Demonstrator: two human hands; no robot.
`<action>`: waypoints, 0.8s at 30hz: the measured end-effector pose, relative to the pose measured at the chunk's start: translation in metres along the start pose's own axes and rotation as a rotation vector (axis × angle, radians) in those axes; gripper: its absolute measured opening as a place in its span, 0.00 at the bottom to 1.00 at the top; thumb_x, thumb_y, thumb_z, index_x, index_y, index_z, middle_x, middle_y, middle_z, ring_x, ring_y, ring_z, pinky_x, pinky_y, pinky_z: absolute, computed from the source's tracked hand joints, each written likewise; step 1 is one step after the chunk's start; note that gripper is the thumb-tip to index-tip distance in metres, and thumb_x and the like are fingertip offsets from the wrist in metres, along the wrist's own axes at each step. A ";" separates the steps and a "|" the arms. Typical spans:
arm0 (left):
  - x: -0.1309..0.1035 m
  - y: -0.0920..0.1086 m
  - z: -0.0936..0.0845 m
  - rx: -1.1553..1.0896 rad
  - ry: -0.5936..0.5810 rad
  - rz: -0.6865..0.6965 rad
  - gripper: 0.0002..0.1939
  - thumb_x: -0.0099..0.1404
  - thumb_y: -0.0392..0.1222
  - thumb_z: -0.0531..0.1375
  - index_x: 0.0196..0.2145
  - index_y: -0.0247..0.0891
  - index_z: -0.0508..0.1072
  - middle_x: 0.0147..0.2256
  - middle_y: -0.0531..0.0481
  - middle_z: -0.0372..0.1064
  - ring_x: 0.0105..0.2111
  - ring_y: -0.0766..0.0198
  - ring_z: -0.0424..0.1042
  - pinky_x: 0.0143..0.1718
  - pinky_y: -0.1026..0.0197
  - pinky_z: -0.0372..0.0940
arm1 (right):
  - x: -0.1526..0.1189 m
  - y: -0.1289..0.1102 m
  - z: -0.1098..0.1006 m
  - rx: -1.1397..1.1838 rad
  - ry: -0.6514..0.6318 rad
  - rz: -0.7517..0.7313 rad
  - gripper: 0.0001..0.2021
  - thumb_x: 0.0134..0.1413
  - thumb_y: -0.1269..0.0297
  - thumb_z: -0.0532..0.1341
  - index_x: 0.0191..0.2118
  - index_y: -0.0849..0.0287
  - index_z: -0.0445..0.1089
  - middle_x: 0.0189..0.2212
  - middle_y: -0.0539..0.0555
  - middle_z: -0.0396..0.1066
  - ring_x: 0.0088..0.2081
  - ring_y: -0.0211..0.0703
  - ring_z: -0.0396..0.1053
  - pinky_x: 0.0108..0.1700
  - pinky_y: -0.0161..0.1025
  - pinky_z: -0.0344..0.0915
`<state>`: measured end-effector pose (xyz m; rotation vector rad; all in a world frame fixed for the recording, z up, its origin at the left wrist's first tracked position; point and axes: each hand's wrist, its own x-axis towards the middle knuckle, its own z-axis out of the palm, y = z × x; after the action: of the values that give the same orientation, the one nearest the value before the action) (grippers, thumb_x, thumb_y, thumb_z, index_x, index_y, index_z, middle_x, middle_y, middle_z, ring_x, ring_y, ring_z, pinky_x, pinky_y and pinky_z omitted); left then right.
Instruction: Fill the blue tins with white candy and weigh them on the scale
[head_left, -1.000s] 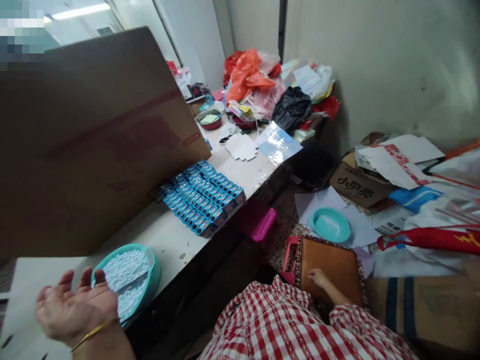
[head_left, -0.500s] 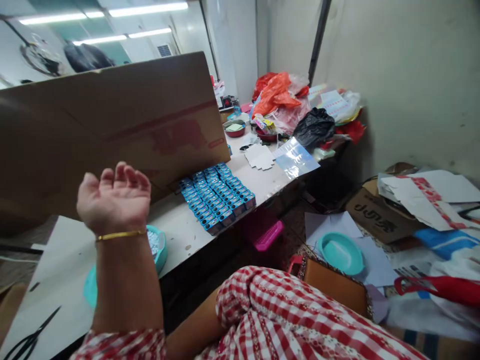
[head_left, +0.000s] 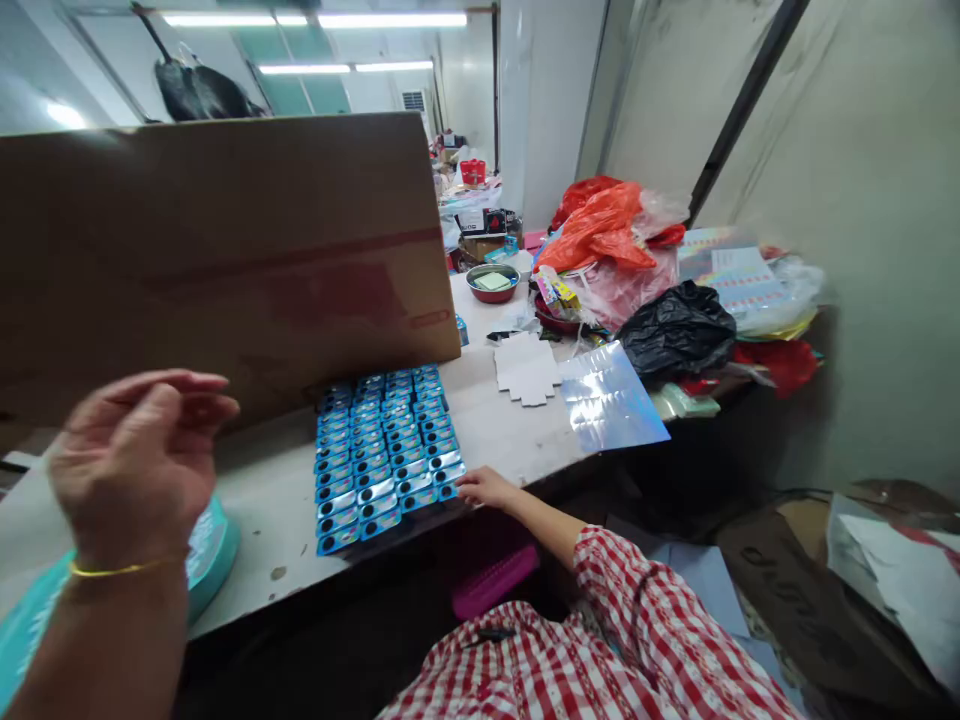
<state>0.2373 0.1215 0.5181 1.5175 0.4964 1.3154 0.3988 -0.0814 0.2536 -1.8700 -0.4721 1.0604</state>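
Note:
My left hand [head_left: 142,460], with a gold bangle at the wrist, is raised at the left above the table. Its fingers are loosely bent and apart from the thumb, with nothing visible in them. Small blue boxes [head_left: 382,455] stand packed in rows on the table, each with a dark round spot and shiny print. At the block's near right corner, my right hand [head_left: 486,487] has its fingertips against the end box, fingers loosely stretched. Below my left hand is a turquoise basin [head_left: 217,570], whose contents are mostly hidden by the forearm.
A large cardboard panel [head_left: 225,250] stands upright behind the boxes. Right of them lie a white card cutout [head_left: 527,368] and a shiny sheet [head_left: 611,395]. Farther back are a red bowl [head_left: 493,287], orange plastic bags [head_left: 600,235] and a black bag [head_left: 675,330]. A pink stool [head_left: 495,582] is below the table.
My right hand has come into view at the corner of the box block. My left hand has turned and curled its fingers. The view has swung, so the right-hand clutter appears farther right.

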 end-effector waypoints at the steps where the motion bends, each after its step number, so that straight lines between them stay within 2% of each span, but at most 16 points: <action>1: -0.008 -0.012 0.016 -0.046 -0.037 -0.094 0.11 0.52 0.40 0.61 0.33 0.32 0.69 0.27 0.54 0.69 0.27 0.70 0.69 0.35 0.60 0.68 | 0.008 0.003 -0.035 0.027 0.035 0.026 0.13 0.47 0.73 0.60 0.40 0.62 0.75 0.26 0.52 0.75 0.25 0.35 0.70 0.30 0.31 0.64; 4: -0.028 -0.047 0.060 -0.062 -0.156 -0.330 0.13 0.50 0.42 0.65 0.33 0.33 0.71 0.29 0.51 0.72 0.29 0.67 0.70 0.35 0.62 0.67 | 0.031 0.005 -0.129 0.107 0.166 0.065 0.12 0.49 0.71 0.60 0.41 0.63 0.73 0.29 0.54 0.75 0.23 0.33 0.69 0.28 0.30 0.64; 6: -0.038 -0.066 0.083 -0.010 -0.269 -0.426 0.16 0.50 0.46 0.66 0.35 0.34 0.72 0.32 0.49 0.73 0.31 0.66 0.71 0.38 0.60 0.68 | 0.043 0.003 -0.185 0.175 0.280 0.074 0.11 0.49 0.68 0.61 0.41 0.63 0.72 0.30 0.55 0.75 0.23 0.32 0.69 0.28 0.30 0.65; 9: -0.046 -0.087 0.108 0.096 -0.447 -0.508 0.20 0.49 0.52 0.66 0.36 0.35 0.73 0.34 0.46 0.74 0.35 0.61 0.73 0.41 0.57 0.68 | 0.046 0.000 -0.261 0.273 0.443 0.053 0.11 0.51 0.69 0.60 0.42 0.62 0.70 0.31 0.55 0.75 0.24 0.30 0.69 0.29 0.28 0.65; 12: -0.046 -0.106 0.127 0.194 -0.616 -0.528 0.23 0.50 0.56 0.64 0.37 0.35 0.73 0.37 0.44 0.74 0.38 0.57 0.73 0.44 0.53 0.68 | 0.031 -0.002 -0.323 0.346 0.585 0.039 0.09 0.53 0.71 0.57 0.42 0.63 0.68 0.30 0.54 0.75 0.23 0.29 0.68 0.27 0.26 0.64; 15: -0.046 -0.134 0.147 0.246 -0.775 -0.506 0.25 0.54 0.57 0.61 0.42 0.36 0.71 0.42 0.43 0.73 0.43 0.55 0.71 0.48 0.51 0.66 | 0.015 -0.006 -0.366 0.396 0.698 -0.001 0.08 0.54 0.72 0.56 0.41 0.63 0.68 0.28 0.53 0.74 0.22 0.29 0.68 0.26 0.26 0.64; 18: -0.055 -0.175 0.168 0.321 -0.928 -0.447 0.29 0.55 0.58 0.58 0.48 0.35 0.68 0.49 0.40 0.68 0.50 0.52 0.67 0.51 0.50 0.64 | 0.021 -0.011 -0.390 0.478 0.754 -0.091 0.06 0.55 0.73 0.56 0.39 0.63 0.68 0.26 0.51 0.73 0.22 0.30 0.68 0.25 0.27 0.65; 21: -0.068 -0.221 0.189 0.482 -1.091 -0.399 0.33 0.56 0.56 0.57 0.55 0.36 0.63 0.57 0.39 0.60 0.57 0.51 0.60 0.56 0.48 0.58 | 0.059 -0.022 -0.403 0.518 0.719 -0.127 0.06 0.55 0.73 0.57 0.37 0.62 0.69 0.25 0.51 0.73 0.21 0.31 0.68 0.24 0.28 0.65; 24: -0.078 -0.265 0.214 0.670 -1.270 -0.374 0.40 0.55 0.55 0.58 0.60 0.33 0.56 0.63 0.37 0.49 0.63 0.52 0.49 0.63 0.51 0.46 | 0.122 -0.046 -0.417 0.471 0.608 -0.171 0.05 0.54 0.72 0.58 0.37 0.63 0.70 0.25 0.52 0.73 0.22 0.30 0.69 0.25 0.27 0.65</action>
<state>0.4842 0.0717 0.2762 2.2849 0.3307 -0.2829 0.8149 -0.1924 0.3262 -1.5841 -0.0155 0.4003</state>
